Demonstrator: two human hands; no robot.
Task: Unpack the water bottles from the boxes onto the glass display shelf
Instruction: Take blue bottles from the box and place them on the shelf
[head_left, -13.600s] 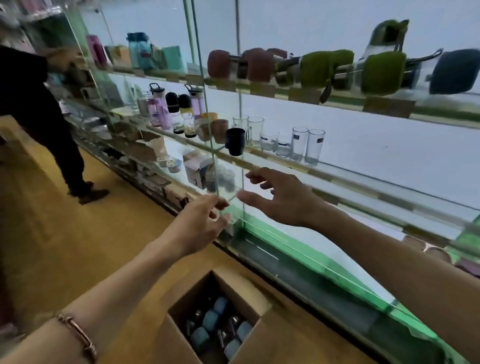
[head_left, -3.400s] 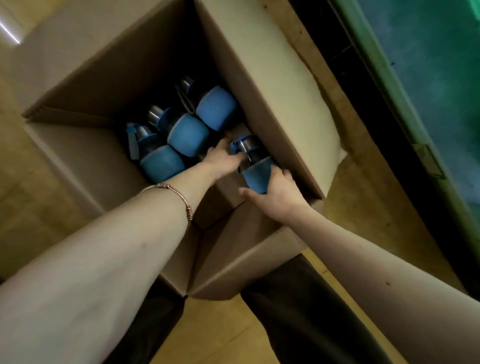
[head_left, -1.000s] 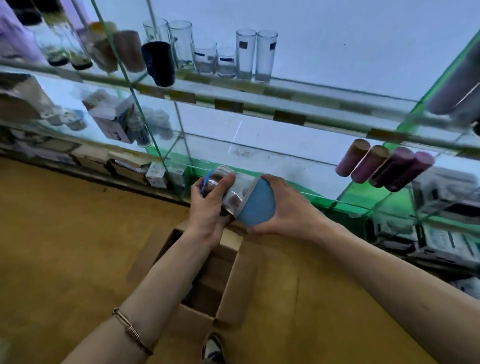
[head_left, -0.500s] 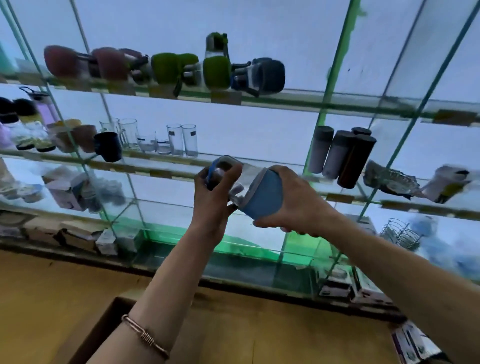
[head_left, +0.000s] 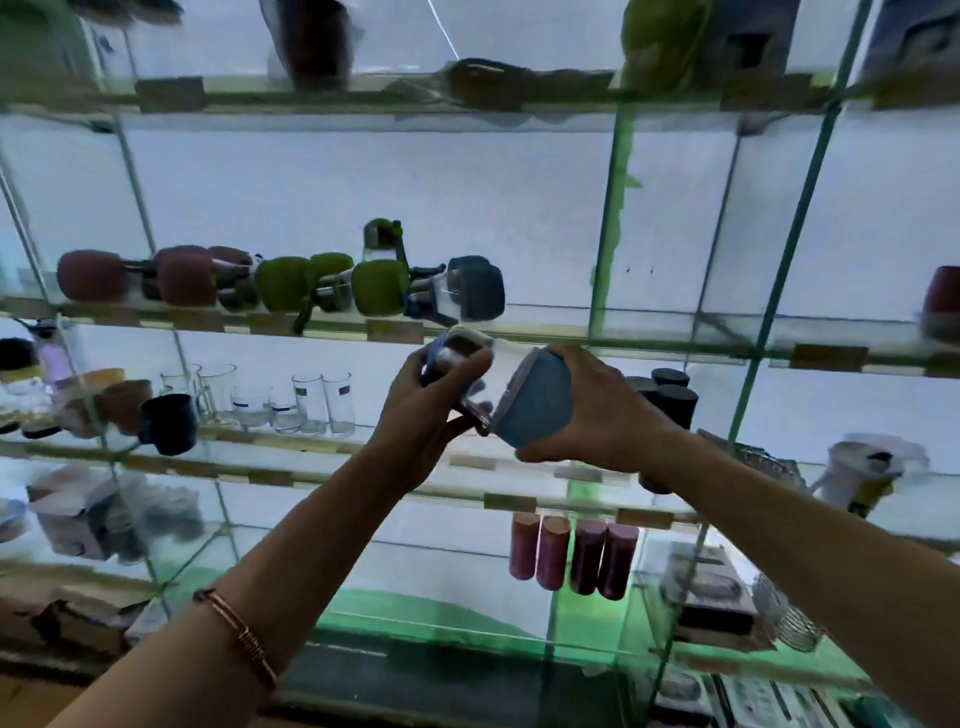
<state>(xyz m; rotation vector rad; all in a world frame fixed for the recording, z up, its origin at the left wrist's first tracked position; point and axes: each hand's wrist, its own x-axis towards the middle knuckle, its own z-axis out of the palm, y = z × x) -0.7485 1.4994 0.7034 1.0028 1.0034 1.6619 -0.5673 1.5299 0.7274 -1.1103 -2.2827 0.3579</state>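
**Bottle lies sideways, just under the shelf**

You hold one blue bottle (head_left: 511, 397) in both hands, up in front of the glass shelf (head_left: 649, 332). Your left hand (head_left: 426, 415) is curled round the lid end. Your right hand (head_left: 597, 410) is wrapped round the blue bottom end. The bottle lies on its side, a little tilted, with the lid up and to the left and the bottom down and to the right.

The shelf edge is just above and behind the bottle. On that shelf, to the left, a row of bottles (head_left: 291, 283) lies on its side: red, green, then a dark blue one (head_left: 475, 288). The dark blue one is the last in the row and sits just above your left hand. To the right of it the shelf looks bare as far as the glass divider (head_left: 605, 234).

I think you must lift the bottle over the edge and lay it next to the dark blue one. Mind that bottle and the edge. Glasses (head_left: 322, 397) stand on the shelf below, to the left.
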